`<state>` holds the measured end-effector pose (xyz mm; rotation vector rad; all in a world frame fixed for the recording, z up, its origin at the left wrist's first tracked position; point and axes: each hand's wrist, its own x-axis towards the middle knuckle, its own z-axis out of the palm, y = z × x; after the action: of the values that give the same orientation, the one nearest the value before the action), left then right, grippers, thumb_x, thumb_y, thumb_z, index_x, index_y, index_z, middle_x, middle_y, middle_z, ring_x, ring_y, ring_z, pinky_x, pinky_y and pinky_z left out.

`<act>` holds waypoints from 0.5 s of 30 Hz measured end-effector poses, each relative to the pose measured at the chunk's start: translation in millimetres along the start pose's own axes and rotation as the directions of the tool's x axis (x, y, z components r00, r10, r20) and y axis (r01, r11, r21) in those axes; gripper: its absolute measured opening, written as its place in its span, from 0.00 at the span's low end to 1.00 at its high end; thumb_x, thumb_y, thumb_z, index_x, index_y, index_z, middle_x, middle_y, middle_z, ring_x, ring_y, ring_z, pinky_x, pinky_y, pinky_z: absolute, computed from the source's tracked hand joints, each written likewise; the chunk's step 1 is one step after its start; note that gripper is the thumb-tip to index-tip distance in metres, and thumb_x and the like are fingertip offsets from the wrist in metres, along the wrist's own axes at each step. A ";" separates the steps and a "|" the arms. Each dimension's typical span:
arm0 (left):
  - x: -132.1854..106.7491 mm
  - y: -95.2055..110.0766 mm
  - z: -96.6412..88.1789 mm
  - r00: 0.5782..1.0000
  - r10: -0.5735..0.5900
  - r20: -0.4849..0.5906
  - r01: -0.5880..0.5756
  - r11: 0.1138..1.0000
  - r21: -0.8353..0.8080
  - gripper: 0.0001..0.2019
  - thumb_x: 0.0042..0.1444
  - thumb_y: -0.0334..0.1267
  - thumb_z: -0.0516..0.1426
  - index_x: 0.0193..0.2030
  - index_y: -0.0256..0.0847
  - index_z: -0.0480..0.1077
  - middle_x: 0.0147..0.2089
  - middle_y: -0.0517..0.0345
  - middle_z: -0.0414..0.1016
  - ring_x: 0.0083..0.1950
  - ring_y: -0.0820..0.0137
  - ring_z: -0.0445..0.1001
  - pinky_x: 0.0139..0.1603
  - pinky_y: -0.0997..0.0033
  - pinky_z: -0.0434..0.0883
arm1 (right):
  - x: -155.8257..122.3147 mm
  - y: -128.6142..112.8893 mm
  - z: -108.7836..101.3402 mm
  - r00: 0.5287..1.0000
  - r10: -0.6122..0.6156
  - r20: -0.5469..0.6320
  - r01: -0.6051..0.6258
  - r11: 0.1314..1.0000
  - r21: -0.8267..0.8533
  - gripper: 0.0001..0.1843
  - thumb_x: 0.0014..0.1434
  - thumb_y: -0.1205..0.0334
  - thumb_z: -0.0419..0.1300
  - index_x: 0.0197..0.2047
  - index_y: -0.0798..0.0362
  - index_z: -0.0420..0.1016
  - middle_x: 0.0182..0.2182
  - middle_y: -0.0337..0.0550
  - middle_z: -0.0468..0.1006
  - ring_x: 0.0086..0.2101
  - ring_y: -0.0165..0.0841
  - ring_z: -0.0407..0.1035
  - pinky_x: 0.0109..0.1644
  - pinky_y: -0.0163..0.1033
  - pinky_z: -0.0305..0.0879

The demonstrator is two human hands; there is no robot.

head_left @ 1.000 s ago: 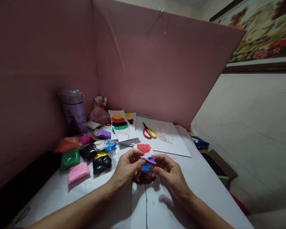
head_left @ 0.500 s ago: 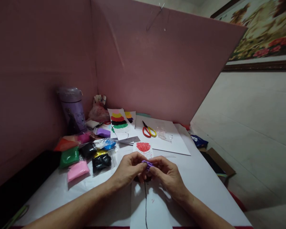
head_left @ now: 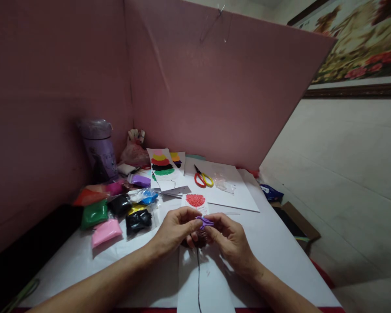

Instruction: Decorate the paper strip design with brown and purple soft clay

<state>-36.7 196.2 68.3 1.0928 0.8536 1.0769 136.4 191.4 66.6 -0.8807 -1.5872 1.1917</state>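
Between my fingertips is a small strip of purple modelling clay (head_left: 206,222), folded or stretched into thin strands. My left hand (head_left: 179,226) pinches its left end, and my right hand (head_left: 230,237) pinches its right end. Both hands are held over a white sheet of paper (head_left: 205,282) that bears a red fan-shaped patch (head_left: 196,200), a dark brown patch (head_left: 200,239) partly hidden by my fingers, and a thin black line (head_left: 198,278) running down toward me.
Bagged clay lies on the left, including a green pack (head_left: 95,214), a pink pack (head_left: 106,232) and a black pack (head_left: 138,222). A purple tumbler (head_left: 101,152) stands behind. Scissors (head_left: 203,177) rest on a white board (head_left: 237,195), near a clear plastic bag (head_left: 224,183). Colour-striped sheets (head_left: 164,167) lie at the back.
The purple clay has turned and shifted slightly right between my fingers, looking more like sideways strands. My fingers have moved a little, and more of the brown patch shows beneath them.
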 end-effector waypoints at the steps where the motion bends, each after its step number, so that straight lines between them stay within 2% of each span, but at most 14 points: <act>1: 0.1 -0.3 -0.3 1.000 0.014 0.016 -0.014 1.000 0.000 0.19 0.45 0.47 0.67 0.37 0.34 0.73 0.23 0.59 0.73 0.20 0.75 0.70 0.19 0.77 0.68 | -0.2 0.1 -0.1 1.000 -0.005 0.015 0.005 1.000 -0.003 0.09 0.59 0.58 0.63 0.41 0.54 0.76 0.29 0.42 0.79 0.28 0.32 0.72 0.32 0.36 0.69; 3: 0.0 0.5 0.3 0.999 0.028 0.030 -0.028 1.000 0.002 0.18 0.43 0.46 0.68 0.34 0.34 0.72 0.22 0.59 0.73 0.19 0.75 0.69 0.18 0.78 0.67 | 0.0 0.8 0.3 0.999 -0.004 0.034 0.004 1.000 -0.002 0.09 0.58 0.58 0.64 0.38 0.54 0.76 0.27 0.41 0.79 0.27 0.31 0.72 0.31 0.35 0.68; 6: 0.1 4.7 3.4 1.000 0.009 -0.028 -0.008 1.000 0.015 0.17 0.40 0.45 0.68 0.29 0.34 0.71 0.17 0.60 0.70 0.16 0.76 0.66 0.17 0.78 0.64 | 2.5 2.1 1.6 0.999 0.048 -0.020 -0.046 0.996 0.074 0.09 0.54 0.57 0.67 0.33 0.54 0.75 0.23 0.38 0.77 0.23 0.29 0.69 0.26 0.33 0.65; 10: 1.5 9.5 3.8 0.979 0.047 -0.197 -0.052 0.999 -0.017 0.14 0.39 0.41 0.67 0.27 0.35 0.70 0.16 0.62 0.69 0.15 0.76 0.65 0.17 0.77 0.63 | 9.3 1.9 0.2 0.976 0.168 -0.140 -0.124 0.952 0.281 0.11 0.47 0.59 0.70 0.28 0.54 0.73 0.19 0.34 0.73 0.18 0.26 0.63 0.22 0.32 0.62; 15: 3.8 11.9 -6.6 0.902 0.060 -0.427 -0.119 0.986 -0.114 0.15 0.39 0.39 0.67 0.30 0.35 0.70 0.19 0.63 0.70 0.19 0.75 0.67 0.20 0.77 0.65 | 17.7 -0.1 -11.9 0.922 0.239 -0.303 -0.105 0.911 0.398 0.10 0.46 0.62 0.70 0.28 0.54 0.73 0.19 0.33 0.70 0.18 0.24 0.60 0.21 0.30 0.60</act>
<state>-44.7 202.7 77.9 0.7979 1.0584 1.4609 142.2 211.0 72.3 -0.9305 -0.9685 1.3261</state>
